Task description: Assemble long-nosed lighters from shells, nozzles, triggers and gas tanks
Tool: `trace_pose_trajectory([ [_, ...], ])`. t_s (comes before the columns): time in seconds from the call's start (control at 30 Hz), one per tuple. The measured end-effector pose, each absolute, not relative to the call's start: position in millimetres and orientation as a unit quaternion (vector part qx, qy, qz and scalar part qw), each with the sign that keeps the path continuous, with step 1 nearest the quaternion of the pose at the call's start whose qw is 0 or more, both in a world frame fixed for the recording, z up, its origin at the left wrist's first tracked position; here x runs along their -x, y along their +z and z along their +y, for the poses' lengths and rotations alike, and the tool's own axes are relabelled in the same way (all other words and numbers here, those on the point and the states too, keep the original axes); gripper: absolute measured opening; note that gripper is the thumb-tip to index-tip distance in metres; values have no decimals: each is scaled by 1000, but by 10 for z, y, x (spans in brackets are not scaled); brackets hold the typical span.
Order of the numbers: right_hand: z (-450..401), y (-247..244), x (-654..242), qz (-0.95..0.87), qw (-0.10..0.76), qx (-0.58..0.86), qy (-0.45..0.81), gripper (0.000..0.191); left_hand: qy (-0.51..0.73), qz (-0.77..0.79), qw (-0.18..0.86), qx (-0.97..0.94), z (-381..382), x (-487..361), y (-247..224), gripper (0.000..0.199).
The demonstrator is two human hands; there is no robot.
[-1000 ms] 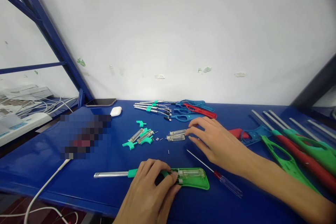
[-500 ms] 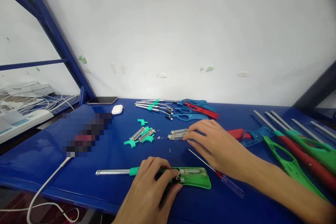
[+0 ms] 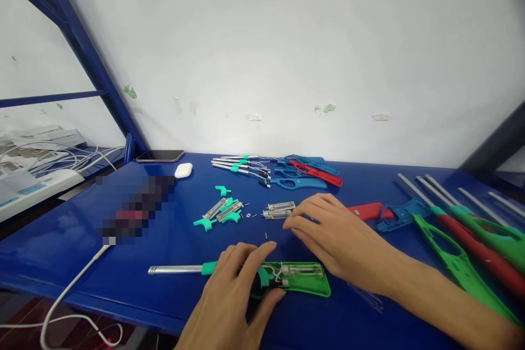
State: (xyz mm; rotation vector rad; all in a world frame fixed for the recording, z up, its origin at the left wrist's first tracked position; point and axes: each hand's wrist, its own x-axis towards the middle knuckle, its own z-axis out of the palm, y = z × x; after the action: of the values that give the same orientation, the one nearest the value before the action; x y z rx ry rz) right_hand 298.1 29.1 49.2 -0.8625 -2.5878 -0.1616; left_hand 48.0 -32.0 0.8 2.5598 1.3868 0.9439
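A green lighter (image 3: 308,286) lies on its side with its casing laid open, showing a clear fuel tank (image 3: 302,269), white wires and a teal trigger (image 3: 263,275). Its metal tube points left. My left hand (image 3: 233,290) grips the casing, thumb along the near edge and fingers over the far side; the index finger is lifted. My right hand (image 3: 328,235) hovers beside two loose clear tanks (image 3: 279,210), fingers stretched and slightly curved, with nothing visible in them. Below it, a screwdriver (image 3: 369,298) shows only its blurred clear handle; the hand and forearm cover the rest.
Several teal triggers (image 3: 205,223) and small screws (image 3: 266,236) lie mid-table. Behind are metal tubes with wires (image 3: 238,168) and blue and red casings (image 3: 305,181). Several long-tubed lighters (image 3: 476,240) fill the right side. A phone (image 3: 159,156) and white earbud case (image 3: 183,170) are at left.
My left index finger has lifted off the lighter, uncovering the teal trigger and wires. My right hand has come slightly nearer, now covering the screwdriver's shaft.
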Motion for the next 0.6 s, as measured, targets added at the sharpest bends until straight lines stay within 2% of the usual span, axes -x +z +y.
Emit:
trace_pose_trajectory([
  [0.23,289,493,-2963,-928,202,310,-51,26,311,466,61,-826,-337,-473,7,57],
  [0.4,291,486,-2965,-925,202,319,-42,26,344,452,34,-822,-327,-476,42,48],
  [0.6,315,470,-2969,-919,203,335,-42,26,353,464,52,-811,-296,-435,18,43],
])
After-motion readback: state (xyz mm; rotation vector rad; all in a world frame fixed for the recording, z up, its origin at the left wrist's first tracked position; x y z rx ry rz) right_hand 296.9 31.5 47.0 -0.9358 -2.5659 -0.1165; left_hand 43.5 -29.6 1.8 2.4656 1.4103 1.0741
